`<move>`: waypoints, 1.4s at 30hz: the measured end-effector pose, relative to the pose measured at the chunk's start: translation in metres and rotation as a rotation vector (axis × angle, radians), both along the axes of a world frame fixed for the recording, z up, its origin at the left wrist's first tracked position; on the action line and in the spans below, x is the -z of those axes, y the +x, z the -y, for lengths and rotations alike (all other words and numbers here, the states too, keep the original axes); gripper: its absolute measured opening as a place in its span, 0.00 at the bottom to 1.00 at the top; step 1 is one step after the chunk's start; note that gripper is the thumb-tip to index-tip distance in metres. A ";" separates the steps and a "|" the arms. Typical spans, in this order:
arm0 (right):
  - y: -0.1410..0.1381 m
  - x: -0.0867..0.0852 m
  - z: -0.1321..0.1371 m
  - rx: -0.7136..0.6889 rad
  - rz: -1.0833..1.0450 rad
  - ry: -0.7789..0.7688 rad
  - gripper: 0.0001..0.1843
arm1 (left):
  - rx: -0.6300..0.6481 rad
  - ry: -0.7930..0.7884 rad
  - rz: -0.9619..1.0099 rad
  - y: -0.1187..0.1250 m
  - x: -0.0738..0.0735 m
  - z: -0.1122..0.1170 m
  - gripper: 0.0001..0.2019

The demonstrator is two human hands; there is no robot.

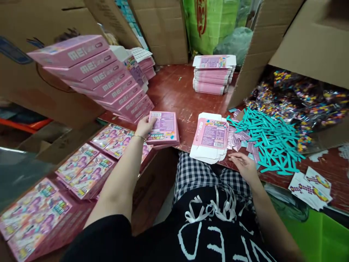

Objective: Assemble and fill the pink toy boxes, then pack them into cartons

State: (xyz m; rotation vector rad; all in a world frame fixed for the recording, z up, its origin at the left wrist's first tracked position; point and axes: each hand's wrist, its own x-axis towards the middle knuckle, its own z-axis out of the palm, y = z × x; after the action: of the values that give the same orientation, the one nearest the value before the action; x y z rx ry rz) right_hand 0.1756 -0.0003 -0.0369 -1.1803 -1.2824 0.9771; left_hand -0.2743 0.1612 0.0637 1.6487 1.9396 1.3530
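My left hand (145, 128) is closed on the left side of a pink box (165, 128), its thumb lying on the printed purple face. That box is at the table's front edge; whether it rests there or on another box I cannot tell. My right hand (243, 166) holds nothing, its fingers loosely bent and apart, just off the front edge. Beside it lie flattened pink cartons (211, 136) with white flaps. Small lilac packets (237, 139) and a heap of teal plastic pieces (272, 140) are near its fingertips.
A leaning stack of pink boxes (109, 78) rises at the left, above a carton of finished-looking boxes (89, 171). Folded cartons (214, 74) are piled at the back. On the right, an open cardboard box (253, 51) holds bags of colourful pieces (302, 105); printed cards (311, 187) lie nearer.
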 end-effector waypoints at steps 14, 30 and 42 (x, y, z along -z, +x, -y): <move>-0.067 -0.084 -0.243 -0.213 0.896 -0.091 0.21 | 0.363 -0.067 -0.306 0.217 0.108 0.076 0.52; -0.034 -0.096 -0.004 0.081 0.167 0.365 0.35 | 0.379 -0.244 0.497 0.193 0.032 0.168 0.29; -0.018 -0.022 -0.022 -0.066 -0.086 0.152 0.23 | 0.507 -0.254 0.437 0.230 0.064 0.096 0.22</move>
State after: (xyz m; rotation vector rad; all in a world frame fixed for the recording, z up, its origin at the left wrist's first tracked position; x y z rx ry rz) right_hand 0.1574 0.0222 -0.0154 -0.9748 -1.3093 0.9502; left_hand -0.0443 0.0650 -0.0004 1.4378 1.2724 1.0933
